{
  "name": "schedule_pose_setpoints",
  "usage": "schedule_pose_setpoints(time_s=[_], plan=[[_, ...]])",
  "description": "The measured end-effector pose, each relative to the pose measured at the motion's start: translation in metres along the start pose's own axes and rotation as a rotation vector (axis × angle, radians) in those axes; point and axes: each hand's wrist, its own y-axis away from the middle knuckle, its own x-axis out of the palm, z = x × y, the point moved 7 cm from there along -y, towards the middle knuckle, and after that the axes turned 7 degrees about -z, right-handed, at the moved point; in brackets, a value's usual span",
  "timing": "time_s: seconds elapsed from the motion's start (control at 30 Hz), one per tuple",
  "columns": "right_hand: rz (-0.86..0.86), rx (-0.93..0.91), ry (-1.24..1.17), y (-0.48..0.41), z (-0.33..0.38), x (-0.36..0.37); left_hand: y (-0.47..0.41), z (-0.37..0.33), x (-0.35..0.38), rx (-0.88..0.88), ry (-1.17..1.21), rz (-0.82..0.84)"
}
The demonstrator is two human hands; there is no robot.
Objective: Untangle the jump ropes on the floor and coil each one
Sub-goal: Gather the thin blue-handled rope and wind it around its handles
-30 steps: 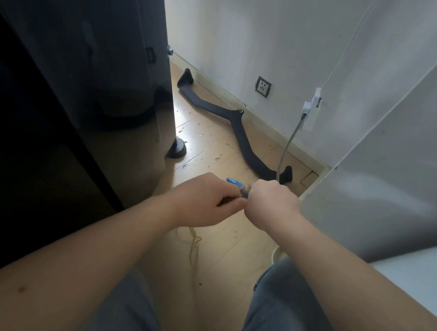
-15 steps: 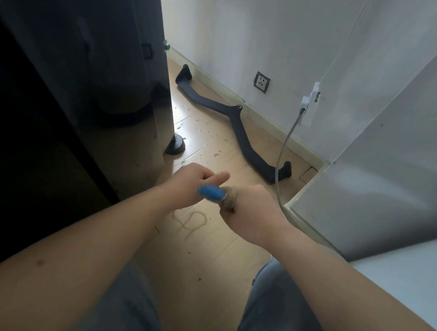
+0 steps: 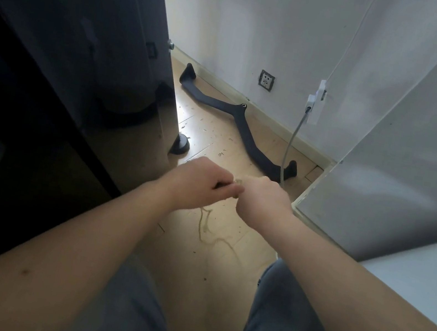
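Rope [image 3: 205, 222] thin, tan, trailing in loose loops; left hand [image 3: 198, 184], right hand [image 3: 263, 202] fingers curled, pinching it

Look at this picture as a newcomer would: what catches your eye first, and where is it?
The left hand and right hand meet at the centre, gripping a thin pale rope whose slack trails onto the wooden floor between the knees. Beyond them, a curved black bar lies on the floor along the far wall, with a grey cable hanging near its right end.
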Motion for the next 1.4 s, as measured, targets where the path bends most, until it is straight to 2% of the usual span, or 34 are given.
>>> schedule_pose_setpoints(time_s=[0.13,0.27,0.4,0.5,0.63,0.8,0.9,1.03,1.1,1.17,1.4], plan=[[0.052,-0.278,0.145,0.016,0.019,-0.001,-0.014,0.007,-0.015,0.012,-0.117,-0.04],[-0.014,-0.47,0.018,0.027,0.035,-0.007,-0.013,0.023,-0.01,-0.177,0.086,-0.108],[-0.14,-0.332,-0.228,0.02,0.022,-0.017,-0.003,0.042,0.009,-0.38,0.4,-0.14],[-0.217,-0.177,-0.33,0.016,0.01,-0.021,0.006,0.052,0.019,-0.474,0.406,-0.171],[-0.231,0.034,-0.263,0.009,-0.008,-0.022,0.011,0.04,0.027,-0.395,0.264,-0.109],[-0.123,0.042,0.039,0.007,-0.008,-0.013,0.012,0.013,0.016,-0.172,0.123,-0.047],[-0.03,-0.054,0.137,0.013,0.0,-0.008,0.01,0.0,0.008,-0.028,0.076,-0.003],[-0.002,-0.378,0.148,0.031,0.026,-0.008,0.001,-0.003,-0.009,0.017,-0.061,-0.041],[-0.091,-0.442,0.053,0.035,0.03,-0.018,-0.001,0.007,-0.013,-0.053,-0.002,-0.071],[-0.158,-0.439,-0.012,0.033,0.029,-0.024,0.001,0.024,-0.011,-0.207,0.164,-0.121],[-0.2,-0.159,-0.322,0.019,0.016,-0.022,0.013,0.053,0.02,-0.665,0.708,-0.201]])
